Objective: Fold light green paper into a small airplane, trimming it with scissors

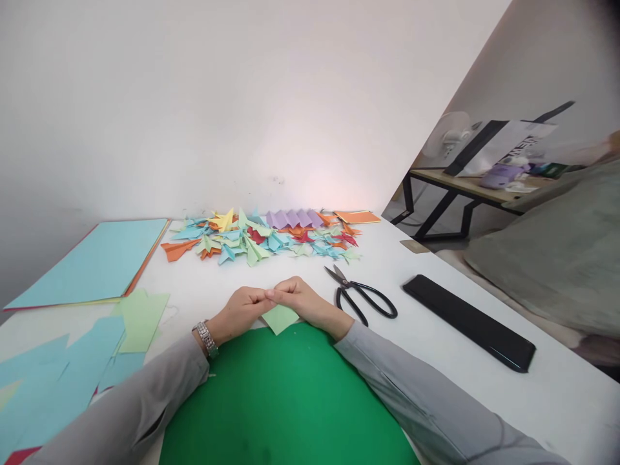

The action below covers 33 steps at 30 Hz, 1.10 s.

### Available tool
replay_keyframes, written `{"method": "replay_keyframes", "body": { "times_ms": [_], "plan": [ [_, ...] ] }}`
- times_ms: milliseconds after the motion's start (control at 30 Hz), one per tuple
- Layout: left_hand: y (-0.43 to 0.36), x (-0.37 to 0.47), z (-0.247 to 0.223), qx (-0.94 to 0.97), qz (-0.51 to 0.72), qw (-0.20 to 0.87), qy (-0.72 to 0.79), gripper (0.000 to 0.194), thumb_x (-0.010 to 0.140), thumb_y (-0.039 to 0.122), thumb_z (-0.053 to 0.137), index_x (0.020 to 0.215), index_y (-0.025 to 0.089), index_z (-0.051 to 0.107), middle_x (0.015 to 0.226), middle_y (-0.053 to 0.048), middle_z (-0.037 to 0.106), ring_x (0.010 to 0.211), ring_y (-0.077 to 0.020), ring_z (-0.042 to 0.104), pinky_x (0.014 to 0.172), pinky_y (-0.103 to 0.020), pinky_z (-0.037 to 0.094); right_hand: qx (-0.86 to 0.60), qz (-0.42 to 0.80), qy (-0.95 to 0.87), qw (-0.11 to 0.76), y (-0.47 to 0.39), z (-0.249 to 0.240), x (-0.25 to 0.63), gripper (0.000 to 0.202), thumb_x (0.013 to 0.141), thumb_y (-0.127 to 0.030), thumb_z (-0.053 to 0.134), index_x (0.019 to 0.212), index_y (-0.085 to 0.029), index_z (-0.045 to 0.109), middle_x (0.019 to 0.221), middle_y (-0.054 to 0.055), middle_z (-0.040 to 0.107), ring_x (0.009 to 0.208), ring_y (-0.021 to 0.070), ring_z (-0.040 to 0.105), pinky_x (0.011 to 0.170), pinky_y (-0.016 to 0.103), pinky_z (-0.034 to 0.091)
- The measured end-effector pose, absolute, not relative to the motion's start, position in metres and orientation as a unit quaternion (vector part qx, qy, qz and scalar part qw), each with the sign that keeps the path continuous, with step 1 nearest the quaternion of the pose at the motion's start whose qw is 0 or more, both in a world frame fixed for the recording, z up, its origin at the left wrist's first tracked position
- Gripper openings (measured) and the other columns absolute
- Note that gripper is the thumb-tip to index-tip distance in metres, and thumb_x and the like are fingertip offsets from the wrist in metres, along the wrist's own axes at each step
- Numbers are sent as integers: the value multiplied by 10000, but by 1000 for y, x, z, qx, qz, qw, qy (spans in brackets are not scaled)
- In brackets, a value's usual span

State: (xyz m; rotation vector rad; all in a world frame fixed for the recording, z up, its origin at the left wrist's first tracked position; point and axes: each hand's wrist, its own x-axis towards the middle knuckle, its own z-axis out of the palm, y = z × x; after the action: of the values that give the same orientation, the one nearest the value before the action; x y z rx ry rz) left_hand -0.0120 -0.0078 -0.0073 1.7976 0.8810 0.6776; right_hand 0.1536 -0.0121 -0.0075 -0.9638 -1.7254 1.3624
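Both my hands meet over a small light green piece of paper (279, 320) at the far edge of a green sheet (290, 394). My left hand (242, 313), with a metal watch at the wrist, is closed on the paper from the left. From the right, my right hand (307, 303) grips the same piece, its thumb touching the left thumb. One pointed corner of the paper shows below the hands, and the rest is hidden under the fingers. Black-handled scissors (361, 294) lie partly open just right of my right hand.
Folded paper pieces (254, 240) in many colours are heaped along the wall. A stack of large coloured sheets (97, 258) lies at left, with loose blue and green cut papers (92, 361) nearer. A long black case (467, 320) rests at right. Beyond the table edge sits another person (542, 232).
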Motion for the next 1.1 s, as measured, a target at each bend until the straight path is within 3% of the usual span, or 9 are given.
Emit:
{"method": "replay_keyframes", "body": {
  "times_ms": [233,433,567,767,967,1100],
  "plan": [
    [-8,-11,-7,752,300,455,370,463,782,471,472,488,195,244,491,63,188,480,-72,191,462,-247,150,-381,534,-633,412,-12,-10,151,486,675,-530,643,434,-157,447,453,-75,212,476,63,171,451,248,118],
    [-10,-12,-1,716,282,517,376,401,778,479,476,518,178,424,421,54,411,412,-80,361,434,-220,277,-381,616,-547,420,-13,-11,151,476,683,-552,633,468,-149,500,418,-47,406,403,62,291,403,226,191],
    [-11,-12,2,683,300,551,375,304,764,420,500,589,172,481,437,59,434,402,-82,405,434,-214,311,-369,625,-552,411,-12,-12,150,449,687,-560,629,552,-138,563,484,-21,502,434,79,380,419,220,261],
    [-11,-11,2,676,307,550,382,247,744,381,509,620,168,521,465,66,406,407,-77,389,415,-208,278,-380,590,-598,387,-15,-11,150,456,687,-578,619,555,-154,516,472,-49,423,441,72,334,411,213,232],
    [-11,-12,4,684,311,530,394,218,662,277,494,474,167,477,409,63,357,422,-75,330,427,-216,252,-370,582,-633,351,-16,-10,150,469,695,-561,620,500,-160,475,416,-73,322,403,57,248,390,222,153],
    [-12,-11,5,657,306,567,392,219,625,263,491,431,167,457,384,45,397,409,-85,362,427,-222,265,-366,602,-612,359,-14,-11,150,457,675,-531,653,487,-155,474,409,-75,317,395,51,243,394,227,141]
  ]
}}
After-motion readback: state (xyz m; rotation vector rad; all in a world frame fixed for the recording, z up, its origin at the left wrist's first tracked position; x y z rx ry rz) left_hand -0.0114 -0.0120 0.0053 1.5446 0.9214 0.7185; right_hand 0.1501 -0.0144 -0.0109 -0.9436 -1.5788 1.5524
